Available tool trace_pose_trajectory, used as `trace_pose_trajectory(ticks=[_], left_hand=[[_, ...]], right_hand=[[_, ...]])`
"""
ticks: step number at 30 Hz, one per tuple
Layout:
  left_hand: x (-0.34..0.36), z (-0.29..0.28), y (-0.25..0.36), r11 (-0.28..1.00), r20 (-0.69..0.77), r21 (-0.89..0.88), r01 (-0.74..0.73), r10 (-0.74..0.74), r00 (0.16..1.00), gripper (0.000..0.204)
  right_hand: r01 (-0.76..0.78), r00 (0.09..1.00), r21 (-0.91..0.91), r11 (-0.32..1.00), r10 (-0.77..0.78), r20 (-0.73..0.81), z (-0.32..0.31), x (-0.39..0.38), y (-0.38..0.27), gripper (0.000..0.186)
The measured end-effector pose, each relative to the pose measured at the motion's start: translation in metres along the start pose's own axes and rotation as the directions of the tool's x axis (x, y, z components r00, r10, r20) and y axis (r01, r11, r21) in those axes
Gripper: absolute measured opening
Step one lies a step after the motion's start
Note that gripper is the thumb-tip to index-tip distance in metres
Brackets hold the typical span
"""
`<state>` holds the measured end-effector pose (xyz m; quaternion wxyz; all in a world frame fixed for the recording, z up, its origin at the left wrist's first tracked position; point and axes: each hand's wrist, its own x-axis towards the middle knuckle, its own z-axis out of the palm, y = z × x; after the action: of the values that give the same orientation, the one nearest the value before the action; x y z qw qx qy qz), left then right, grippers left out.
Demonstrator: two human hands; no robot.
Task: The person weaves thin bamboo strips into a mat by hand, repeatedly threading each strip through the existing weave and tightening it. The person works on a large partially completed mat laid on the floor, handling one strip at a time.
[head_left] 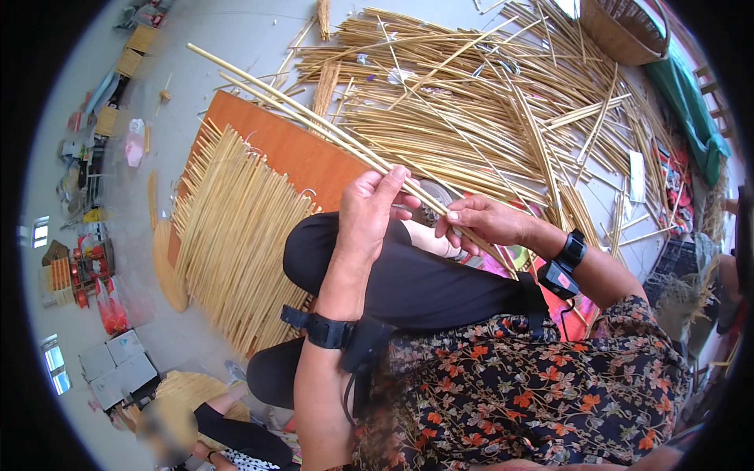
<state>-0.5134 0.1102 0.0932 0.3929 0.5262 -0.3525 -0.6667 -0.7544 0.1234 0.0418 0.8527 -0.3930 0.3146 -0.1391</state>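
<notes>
Two or so long, pale yellow reed stalks [316, 124] run slantwise from the upper left, over the board, down to my right side. My left hand [369, 208] grips them with the thumb laid along the top. Farther along toward their lower right ends, my right hand [487, 221] pinches the same stalks between thumb and fingers. Left of my knees lies a mat of stalks [239, 235] set side by side, with white string ends at its upper edge. Part of it rests on an orange-brown board [314, 161].
A large loose heap of reed stalks [448, 102] spreads over the floor ahead. Beyond it stands a wicker basket [620, 35] beside a green cloth [687, 110]. Grey boxes [118, 365] and a red bag [111, 310] are at far left. Another person [243, 432] sits at lower left.
</notes>
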Motion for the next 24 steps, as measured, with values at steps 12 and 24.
trace_pose_trajectory(ticks=[12, 24], left_hand=[[0.003, -0.014, 0.005, 0.96, -0.226, -0.12, -0.254, 0.223, 0.948, 0.024], [-0.009, -0.04, 0.006, 0.915, -0.354, -0.111, -0.388, 0.328, 0.876, 0.024]], right_hand=[[0.07, 0.981, -0.061, 0.996, -0.08, -0.177, -0.05, -0.029, 0.029, 0.029], [0.176, 0.94, 0.18, 0.968, -0.111, -0.322, -0.038, -0.017, 0.046, 0.029]])
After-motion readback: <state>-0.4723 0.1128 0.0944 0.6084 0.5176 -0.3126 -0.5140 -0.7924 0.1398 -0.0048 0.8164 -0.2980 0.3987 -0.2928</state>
